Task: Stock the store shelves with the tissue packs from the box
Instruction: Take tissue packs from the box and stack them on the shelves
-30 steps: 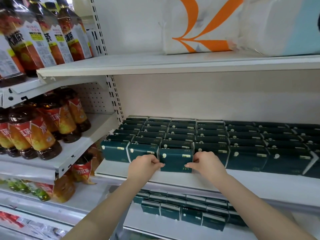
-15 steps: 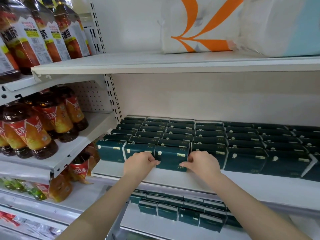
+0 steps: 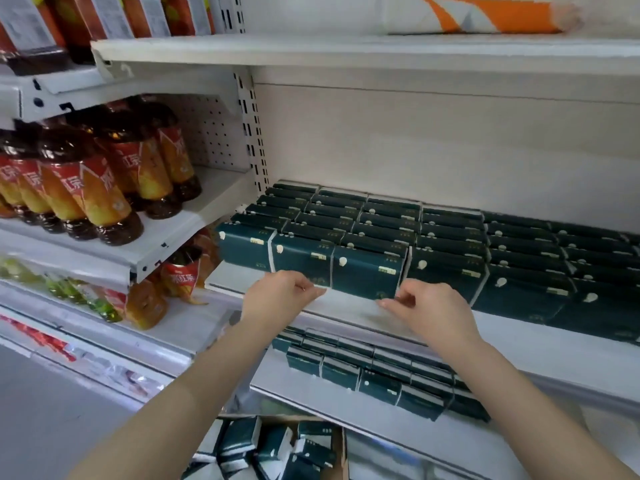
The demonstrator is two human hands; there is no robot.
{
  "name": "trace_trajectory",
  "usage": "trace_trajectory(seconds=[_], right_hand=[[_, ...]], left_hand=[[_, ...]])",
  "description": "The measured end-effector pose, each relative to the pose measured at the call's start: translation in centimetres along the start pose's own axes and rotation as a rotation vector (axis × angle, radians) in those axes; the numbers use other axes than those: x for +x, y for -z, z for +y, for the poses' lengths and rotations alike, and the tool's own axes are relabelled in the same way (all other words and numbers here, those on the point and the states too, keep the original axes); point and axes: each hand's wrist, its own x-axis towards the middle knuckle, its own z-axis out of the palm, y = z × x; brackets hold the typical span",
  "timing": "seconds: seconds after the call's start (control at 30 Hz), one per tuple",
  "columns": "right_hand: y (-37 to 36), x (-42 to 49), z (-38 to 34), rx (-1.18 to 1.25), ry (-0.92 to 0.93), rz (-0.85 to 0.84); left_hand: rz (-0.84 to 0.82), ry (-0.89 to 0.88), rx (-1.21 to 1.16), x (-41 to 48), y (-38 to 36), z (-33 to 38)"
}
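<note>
Dark green tissue packs fill the middle shelf (image 3: pixel 540 344) in rows. The front pack (image 3: pixel 367 273) of the third column stands flush in the row. My left hand (image 3: pixel 277 297) is just below its lower left corner, fingertips near the edge. My right hand (image 3: pixel 429 308) is below its lower right corner, fingers loosely curled. Neither hand wraps around the pack. At the bottom of the view, an open cardboard box (image 3: pixel 343 445) holds several loose tissue packs (image 3: pixel 277 448).
More green packs (image 3: pixel 377 379) lie on the shelf below. Bottles of tea (image 3: pixel 86 188) stand on the left-hand shelves. A large white and orange package (image 3: pixel 485 15) rests on the shelf above. The grey floor lies at lower left.
Both hands have slid down from the sides of the front pack to below its lower corners and let it go. The view has tipped down, showing the box.
</note>
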Motion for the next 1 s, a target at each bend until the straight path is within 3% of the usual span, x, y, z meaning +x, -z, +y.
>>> trace_trajectory(seconds=[0.13,0.27,0.4,0.6,1.0], right_hand=[[-2.6,-1.6,-3.8,0.199,0.252,-0.176],[-7.2,-1.4,-7.4,0.096,0.434,-0.4],[-12.7,-2.3,-9.7,0.018,0.548,-0.645],[-18.6,-4.6,-12.4,-0.095,0.656,-0.855],[-26.4,-7.2,-15.2,-0.116,0.668,-1.122]], left_hand=[[0.076,0.06,-0.116,-3.7,1.1,-3.3],[0.105,0.103,-0.13,-8.2,2.3,-7.4],[0.135,0.29,-0.158,-14.3,1.6,-12.7],[0.085,0.604,-0.212,-24.0,-1.2,-18.2],[0.099,1.061,-0.372,-33.9,-7.2,-24.2]])
